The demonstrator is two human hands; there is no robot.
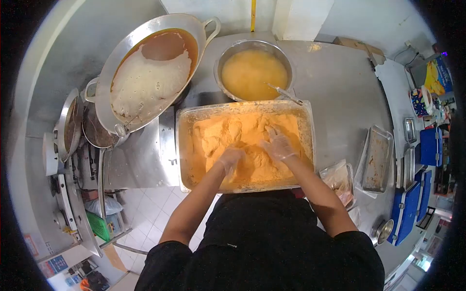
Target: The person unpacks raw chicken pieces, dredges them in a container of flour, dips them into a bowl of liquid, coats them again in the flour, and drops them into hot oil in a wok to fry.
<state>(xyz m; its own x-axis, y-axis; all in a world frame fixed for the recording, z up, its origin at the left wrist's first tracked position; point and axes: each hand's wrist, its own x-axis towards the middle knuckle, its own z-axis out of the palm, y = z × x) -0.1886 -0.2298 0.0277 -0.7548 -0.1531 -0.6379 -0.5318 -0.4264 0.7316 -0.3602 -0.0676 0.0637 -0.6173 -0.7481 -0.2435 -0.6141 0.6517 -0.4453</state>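
Observation:
A rectangular metal pan (185, 169) holds orange breading flour (262, 167) with coated lumps (232, 130), perhaps chicken pieces, in its upper part. Both hands wear clear plastic gloves. My left hand (232, 159) is bent down into the flour left of the middle; its fingertips are hidden, so I cannot tell how they are closed. To its right, my right hand (279, 146) lies on the flour with its fingers apart and gripping nothing. Behind the pan stands a round metal bowl (219, 72) of cloudy yellow liquid, with tongs (284, 93) resting over its rim.
A large two-handled wok (109, 63) of brown oil with pale foam stands at the left, a skimmer (121, 130) at its rim. Right of the pan are a bagged tray of raw meat (340, 182) and a metal tray (377, 157). Blue cooler boxes (405, 213) stand farther right.

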